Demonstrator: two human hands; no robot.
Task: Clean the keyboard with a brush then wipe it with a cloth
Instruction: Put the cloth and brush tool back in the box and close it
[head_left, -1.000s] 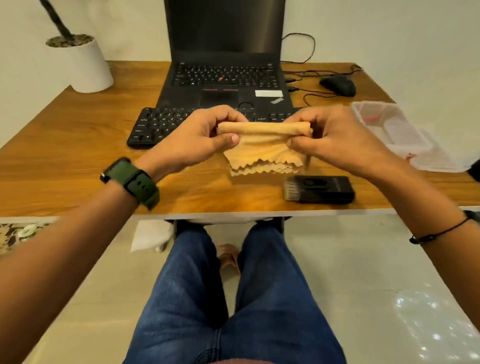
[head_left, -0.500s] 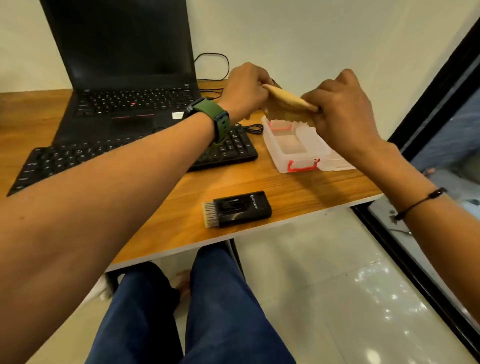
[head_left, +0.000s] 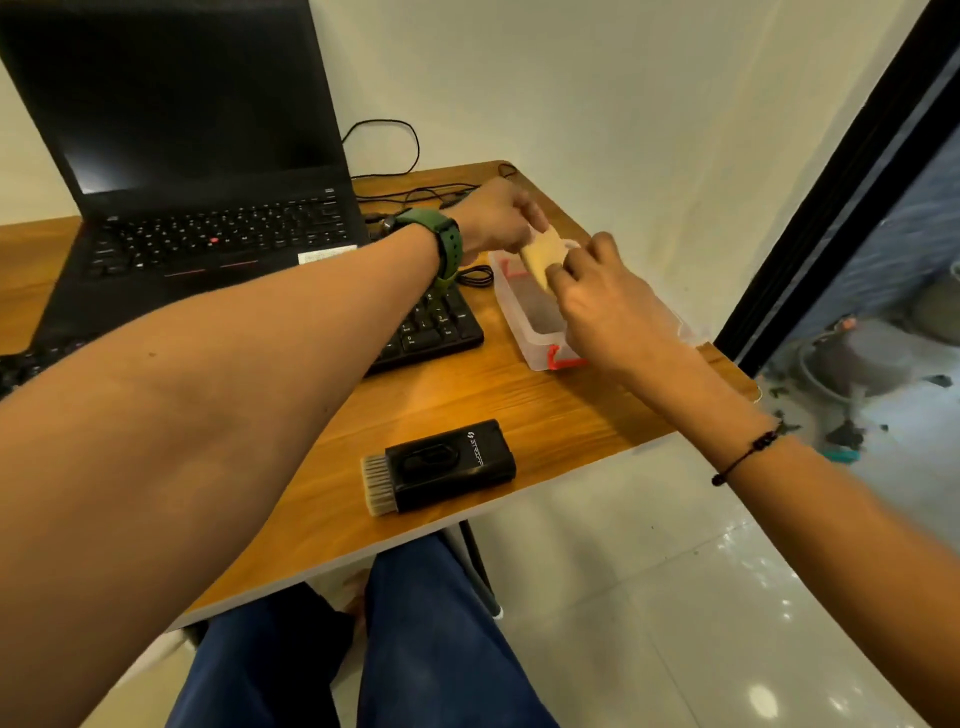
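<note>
- Both hands met over the clear plastic box (head_left: 524, 332) at about two o'clock on the bench (head_left: 545, 410), holding the folded yellow cloth (head_left: 543, 252) between them.
- The left hand (head_left: 496, 218), a green watch (head_left: 444, 244) on its wrist, had its fingers curled, pinching the far end of the cloth.
- The right hand (head_left: 602, 296) pinched the near end with its fingers (head_left: 563, 270) bent around it.
- The brush (head_left: 441, 465) lay flat near the bench's front edge at six o'clock, bristles toward nine o'clock, touched by neither hand.
- The keyboard (head_left: 431, 327) sat in front of the open laptop (head_left: 208, 197), partly hidden under the left forearm.
</note>
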